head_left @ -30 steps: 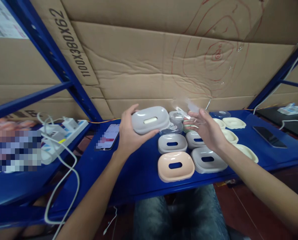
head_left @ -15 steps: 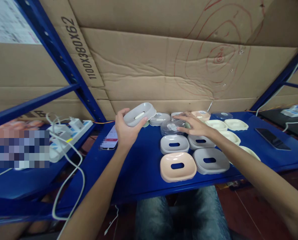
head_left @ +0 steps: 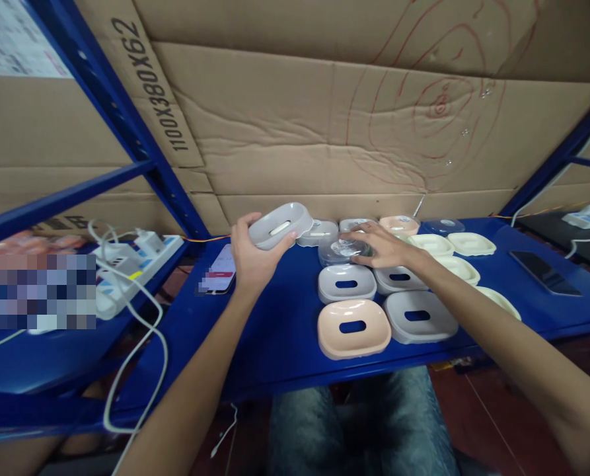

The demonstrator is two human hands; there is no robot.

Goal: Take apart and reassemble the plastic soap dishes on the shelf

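My left hand (head_left: 258, 259) grips a grey soap dish (head_left: 285, 225), raised over the table and tilted, with a whitish strip in its slot. My right hand (head_left: 381, 246) has its thumb and fingers around the right end of a clear plastic lid (head_left: 338, 251). The exact finger contact is partly hidden. In front of that lid lie a light grey soap dish (head_left: 330, 291) and a peach soap dish (head_left: 327, 330). Another grey soap dish (head_left: 396, 327) sits to the right, below my right forearm. Behind the hands stands a grey dish with a clear cover (head_left: 323, 231).
Several cream soap dishes (head_left: 472, 243) lie on the blue table (head_left: 279, 330) at the right, near a dark phone (head_left: 545, 272). A lit phone (head_left: 220, 271) is at the left. Beyond it are a white power strip (head_left: 168, 254) and loose cables. Cardboard (head_left: 285, 125) walls the back.
My right hand has shifted slightly left and closed in on the clear lid. My left hand still holds the grey soap dish, almost unmoved. The view has tilted slightly.
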